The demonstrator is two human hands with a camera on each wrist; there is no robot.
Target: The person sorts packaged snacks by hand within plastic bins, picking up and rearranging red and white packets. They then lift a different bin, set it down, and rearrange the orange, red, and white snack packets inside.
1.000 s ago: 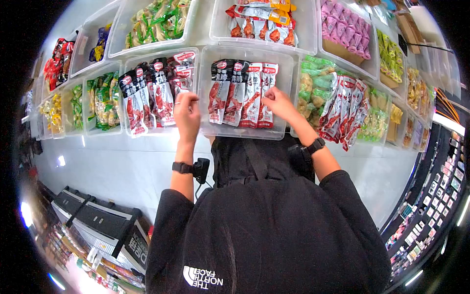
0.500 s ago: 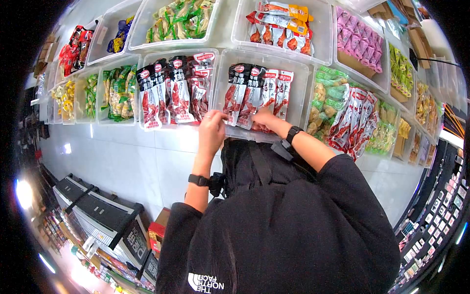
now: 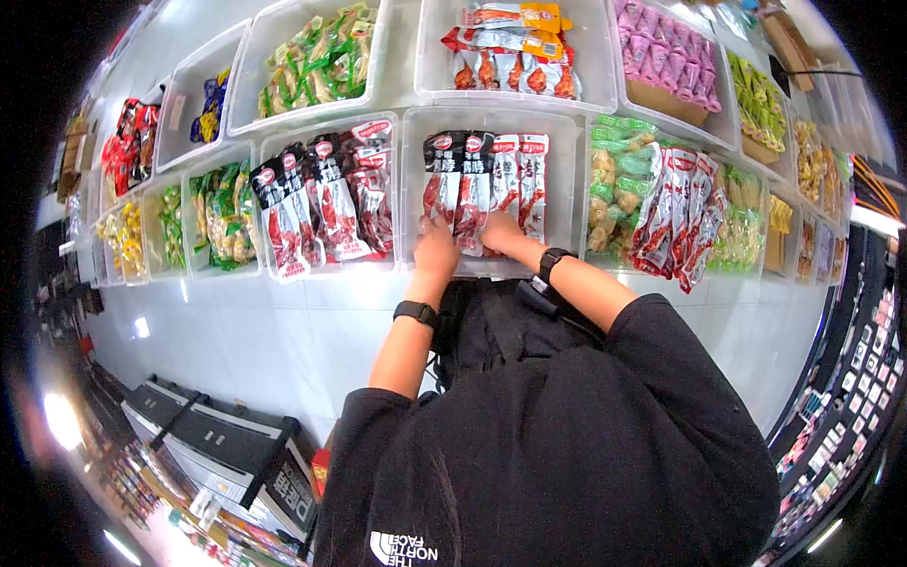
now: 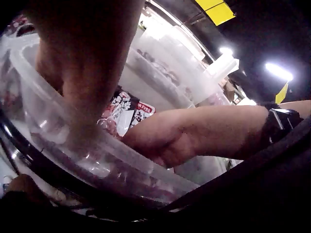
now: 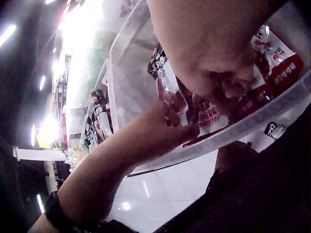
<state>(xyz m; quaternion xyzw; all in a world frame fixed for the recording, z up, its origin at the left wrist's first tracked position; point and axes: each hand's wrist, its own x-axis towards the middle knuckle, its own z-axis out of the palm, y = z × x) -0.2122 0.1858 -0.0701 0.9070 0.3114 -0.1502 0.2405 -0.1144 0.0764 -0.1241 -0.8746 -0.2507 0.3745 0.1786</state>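
In the head view, a clear plastic bin (image 3: 565, 210) right before the person holds a row of meat snack packets. Two are black-topped packets (image 3: 441, 180) at the left; beside them lie red-and-white packets (image 3: 535, 184). The left hand (image 3: 436, 248) reaches over the bin's front rim and touches the lower end of the leftmost black-topped packet, thumb apart from the fingers in the right wrist view. With curled fingers, the right hand (image 5: 209, 60) holds the lower end of a red-and-white packet (image 5: 279, 63). Its fingertips are partly hidden.
A bin of similar packets (image 3: 326, 203) adjoins on the left. To the right, silver-red packets (image 3: 673, 213) lie over green-topped bags (image 3: 619, 175). Behind stand bins with orange-topped packets (image 3: 515, 57) and green-and-white packets (image 3: 321, 61). A black-and-grey case (image 3: 217, 444) stands at lower left.
The left hand has come from beside the bin's left edge onto the black-topped packet. The right hand has gone from the right packet's side down to the packets' lower ends.
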